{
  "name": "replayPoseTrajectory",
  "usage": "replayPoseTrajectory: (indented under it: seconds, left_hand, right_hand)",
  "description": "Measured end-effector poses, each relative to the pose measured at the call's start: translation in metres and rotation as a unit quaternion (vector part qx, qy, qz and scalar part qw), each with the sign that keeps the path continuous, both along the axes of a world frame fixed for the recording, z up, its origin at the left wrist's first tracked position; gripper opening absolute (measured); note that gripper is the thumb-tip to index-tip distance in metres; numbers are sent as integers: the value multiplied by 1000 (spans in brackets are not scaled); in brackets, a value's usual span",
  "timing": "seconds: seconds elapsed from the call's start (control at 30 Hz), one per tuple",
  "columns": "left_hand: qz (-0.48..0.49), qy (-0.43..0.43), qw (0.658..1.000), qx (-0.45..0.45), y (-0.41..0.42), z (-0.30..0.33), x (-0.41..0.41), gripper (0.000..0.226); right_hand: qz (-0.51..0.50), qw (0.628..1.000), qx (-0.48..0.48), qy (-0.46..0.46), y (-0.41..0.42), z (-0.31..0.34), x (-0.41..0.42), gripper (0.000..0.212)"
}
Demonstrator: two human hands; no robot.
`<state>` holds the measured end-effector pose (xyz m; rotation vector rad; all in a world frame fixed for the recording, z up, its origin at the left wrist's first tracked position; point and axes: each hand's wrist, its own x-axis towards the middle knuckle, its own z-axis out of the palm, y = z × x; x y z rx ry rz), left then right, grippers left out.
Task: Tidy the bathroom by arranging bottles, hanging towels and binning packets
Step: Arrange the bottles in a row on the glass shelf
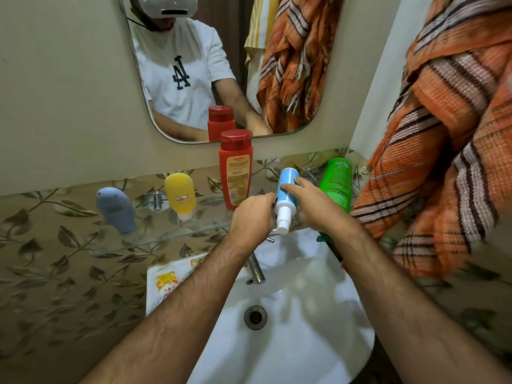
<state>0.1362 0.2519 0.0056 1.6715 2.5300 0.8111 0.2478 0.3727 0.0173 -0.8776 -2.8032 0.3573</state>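
A small blue cylindrical plastic spray bottle with a white pump nozzle (pixel 286 195) stands between the two hands, over the front edge of a clear glass shelf (pixel 155 239) fixed to the wall above the basin. The right hand (pixel 313 202) wraps its fingers round the blue body from the right, fingertips curled over the upper part. The left hand (pixel 250 217) comes in from the left, its fingers bunched against the bottle's neck just above the white nozzle; whether they pinch it or only touch it I cannot tell.

Just behind it on the shelf stands a tall red plastic bottle with a darker red flip cap (pixel 236 169), smooth and glossy, with a yellow-orange back label whose small print is too fine to read. To the right, close beside the right hand, is a bright green plastic bottle (pixel 336 182) with blurred dark lettering. To the left are a squat yellow soft tube standing on its white cap (pixel 180 194), bearing a small red-edged sticker, and further left a rounded grey-blue tube (pixel 116 209), matt-looking.

Below lies a glossy white ceramic washbasin (pixel 291 342) with a metal drain and a chrome tap (pixel 256 268). A white printed packet with orange and yellow graphics (pixel 166 281) lies on its left rim. A coarse-woven orange towel with dark and pale stripes (pixel 448 134) hangs at the right. The curved-edged mirror (pixel 313 79) reflects a white T-shirt printed "LA". The wall tiles (pixel 55 273) carry a beige leaf pattern.
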Motion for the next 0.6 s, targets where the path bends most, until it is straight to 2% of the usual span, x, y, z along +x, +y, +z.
replayPoseTrajectory:
  seconds: [0.1,0.2,0.37,0.47,0.6]
  left_hand:
    - [-2,-27,999,33,-6,-5,4,28]
    - [-3,-91,993,74,-13,-5,2,37]
    - [-18,-201,964,171,-14,6,1,47]
    - [-40,-240,954,173,-7,13,2,63]
    - [-54,-314,935,156,3,17,4,74]
  right_hand:
    - [13,1000,-1,3,-6,0,8,78]
    - [32,999,-33,14,-12,10,17,77]
    - [58,982,-150,99,-10,31,31,70]
    - [75,955,-248,145,-5,40,29,50]
    - [59,942,-291,154,1,47,21,42]
